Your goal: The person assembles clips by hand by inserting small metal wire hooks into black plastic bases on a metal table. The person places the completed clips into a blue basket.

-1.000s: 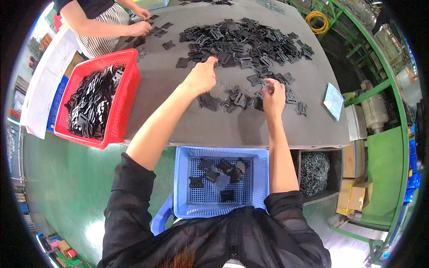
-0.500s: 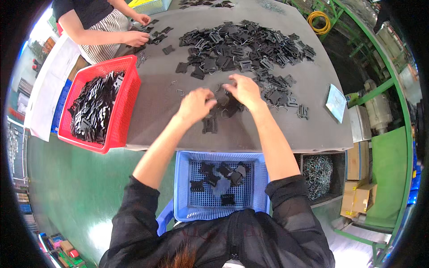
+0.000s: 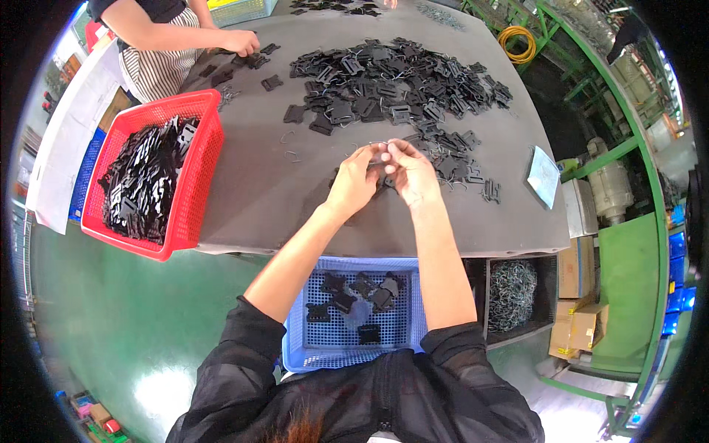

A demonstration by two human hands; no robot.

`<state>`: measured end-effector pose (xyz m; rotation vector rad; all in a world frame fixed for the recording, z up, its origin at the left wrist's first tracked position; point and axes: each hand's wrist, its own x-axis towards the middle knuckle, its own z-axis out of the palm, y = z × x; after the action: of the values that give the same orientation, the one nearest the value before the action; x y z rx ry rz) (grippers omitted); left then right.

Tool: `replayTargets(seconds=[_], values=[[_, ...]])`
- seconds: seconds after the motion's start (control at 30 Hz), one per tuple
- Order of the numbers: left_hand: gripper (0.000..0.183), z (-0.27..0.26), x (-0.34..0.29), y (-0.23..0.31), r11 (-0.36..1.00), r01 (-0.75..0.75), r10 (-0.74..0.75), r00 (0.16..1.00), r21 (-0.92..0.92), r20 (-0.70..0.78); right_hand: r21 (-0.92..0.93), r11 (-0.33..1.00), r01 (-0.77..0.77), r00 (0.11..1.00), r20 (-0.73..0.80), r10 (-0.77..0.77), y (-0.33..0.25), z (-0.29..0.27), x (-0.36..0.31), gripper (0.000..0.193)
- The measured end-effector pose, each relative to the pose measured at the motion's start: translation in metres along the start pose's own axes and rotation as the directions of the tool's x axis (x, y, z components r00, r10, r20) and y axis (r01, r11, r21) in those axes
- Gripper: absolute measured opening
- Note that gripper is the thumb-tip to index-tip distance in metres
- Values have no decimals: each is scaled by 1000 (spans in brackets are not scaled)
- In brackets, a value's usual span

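Observation:
Over the near middle of the table, my left hand and my right hand meet at the fingertips, both closed in a pinch. A thin bent wire piece seems to show at the right fingertips; the fingers hide most of it, and whatever else the left hand grips. Under and beside the hands lie a few flat black slotted pieces, partly covered. Just beyond them spreads a large heap of black slotted plates, with wire pieces among them. Loose wire hooks lie to the left of my hands.
A red basket full of black parts stands at the left table edge. Below the table's front, a blue basket holds several black pieces; right of it is a bin of wire parts. Another person's hand works at far left.
My hands have come together from apart, the left moving right, and their fingertips now pinch. The other person's hands have shifted. The whole view has turned slightly.

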<state>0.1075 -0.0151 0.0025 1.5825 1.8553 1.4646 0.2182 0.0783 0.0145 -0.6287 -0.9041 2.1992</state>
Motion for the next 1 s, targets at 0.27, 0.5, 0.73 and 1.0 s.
replayTargets(seconds=[0.27,0.5,0.73,1.0], values=[[38,-51,-22,-17,941,-49,41,999,334,32,-985,-69,159,929,173,-328,-18,-19,-6,46],[66,-41,-74,-12,810,-133,-41,959,571,281,-951,-273,146,960,203,-192,1,-18,-25,42],[52,-38,-132,20,806,-144,-13,966,574,260,-885,-377,274,868,396,-300,-1,-27,-27,16],[31,-25,-91,30,907,-151,135,988,394,68,-949,-77,306,946,312,-88,1,-9,16,27]])
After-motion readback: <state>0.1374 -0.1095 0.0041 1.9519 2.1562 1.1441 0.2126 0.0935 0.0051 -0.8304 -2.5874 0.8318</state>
